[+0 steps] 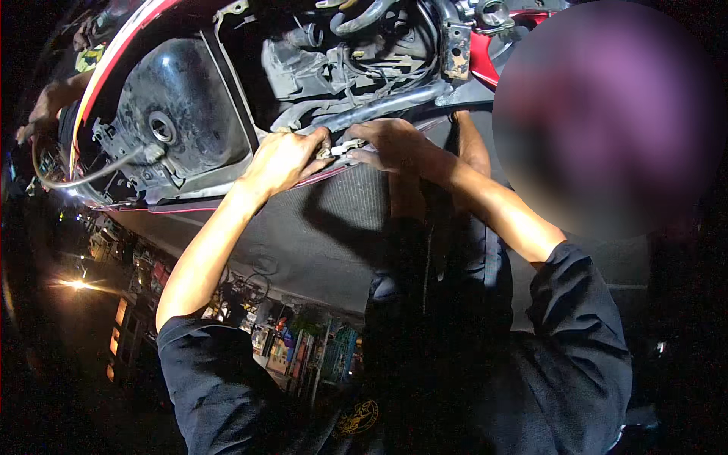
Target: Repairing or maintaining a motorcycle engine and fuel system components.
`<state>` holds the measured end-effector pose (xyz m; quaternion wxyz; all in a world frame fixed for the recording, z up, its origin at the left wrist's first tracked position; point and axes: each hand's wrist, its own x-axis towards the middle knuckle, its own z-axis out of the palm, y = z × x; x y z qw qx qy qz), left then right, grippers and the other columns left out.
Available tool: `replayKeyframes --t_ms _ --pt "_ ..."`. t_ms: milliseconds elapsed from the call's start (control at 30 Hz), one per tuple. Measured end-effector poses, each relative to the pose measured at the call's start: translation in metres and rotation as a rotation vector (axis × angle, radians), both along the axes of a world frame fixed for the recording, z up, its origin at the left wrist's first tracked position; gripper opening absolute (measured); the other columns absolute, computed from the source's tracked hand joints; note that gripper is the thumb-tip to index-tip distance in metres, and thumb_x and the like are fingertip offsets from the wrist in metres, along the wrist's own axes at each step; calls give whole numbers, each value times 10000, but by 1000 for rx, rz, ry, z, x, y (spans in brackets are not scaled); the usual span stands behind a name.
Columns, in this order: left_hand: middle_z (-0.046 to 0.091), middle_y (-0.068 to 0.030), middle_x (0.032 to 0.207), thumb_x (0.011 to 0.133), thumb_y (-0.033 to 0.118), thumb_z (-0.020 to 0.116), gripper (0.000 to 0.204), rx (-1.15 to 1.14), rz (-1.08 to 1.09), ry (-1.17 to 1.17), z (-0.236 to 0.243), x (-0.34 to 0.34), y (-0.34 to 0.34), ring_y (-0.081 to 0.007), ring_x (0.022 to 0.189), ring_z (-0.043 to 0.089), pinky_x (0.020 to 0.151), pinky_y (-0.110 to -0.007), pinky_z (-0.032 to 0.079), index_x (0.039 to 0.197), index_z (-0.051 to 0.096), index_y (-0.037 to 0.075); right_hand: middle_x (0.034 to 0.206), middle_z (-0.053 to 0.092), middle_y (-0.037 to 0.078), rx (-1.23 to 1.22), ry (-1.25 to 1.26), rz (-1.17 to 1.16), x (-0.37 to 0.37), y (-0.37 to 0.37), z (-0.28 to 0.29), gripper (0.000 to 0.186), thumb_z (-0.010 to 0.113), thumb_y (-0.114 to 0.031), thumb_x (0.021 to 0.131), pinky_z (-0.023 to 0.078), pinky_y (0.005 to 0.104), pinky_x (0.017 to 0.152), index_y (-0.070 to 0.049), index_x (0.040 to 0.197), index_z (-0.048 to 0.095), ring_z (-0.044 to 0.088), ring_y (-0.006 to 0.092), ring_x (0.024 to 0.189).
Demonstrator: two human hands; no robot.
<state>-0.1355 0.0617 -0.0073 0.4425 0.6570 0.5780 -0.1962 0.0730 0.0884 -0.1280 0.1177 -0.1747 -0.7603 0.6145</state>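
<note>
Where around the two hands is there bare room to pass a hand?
Free: the grey ribbed panel just below left hand and right hand. Crowded: above them, hoses and wiring; leftward, the black tank with its cable.

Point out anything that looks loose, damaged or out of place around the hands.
A grey hose hangs loose from the dark metal housing at left. Both hands, left hand and right hand, pinch a small pale connector. No visible damage.

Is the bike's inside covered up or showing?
Showing. The black under-seat tub, hoses and wiring lie bare, while the left hand and right hand pinch a small pale connector.
</note>
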Motion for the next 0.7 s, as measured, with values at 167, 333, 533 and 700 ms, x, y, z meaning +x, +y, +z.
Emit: replayKeyframes --t_ms 167,333,533,700 --pt "633 -119 718 755 278 685 263 -71 83 -123 -2 -4 2 -312 720 641 632 -419 495 862 552 78 952 618 96 -148 -136 17 -3 2 25 301 624 -298 831 477 386 793 -95 1052 600 606 278 924" --pt "647 -132 766 775 341 664 311 -92 78 -92 -4 -2 1 -312 737 645 667 -408 501 882 558 68 935 616 114 -212 -108 -103 -6 -3 22 237 613 -270 816 477 423 801 -109 990 602 598 312 927" --pt "652 -159 743 852 375 580 329 -58 80 -122 -8 2 -1 -324 740 654 679 -423 509 944 619 62 926 634 118 -174 -63 -145 -6 -10 12 267 665 -263 788 490 412 796 -67 966 626 614 309 915" --pt "647 -184 758 871 363 567 320 -199 10 -53 -10 6 1 -351 762 644 703 -452 495 908 645 54 889 629 109 -238 -45 -206 -7 -14 16 206 679 -181 762 514 385 729 -75 931 624 629 310 820"
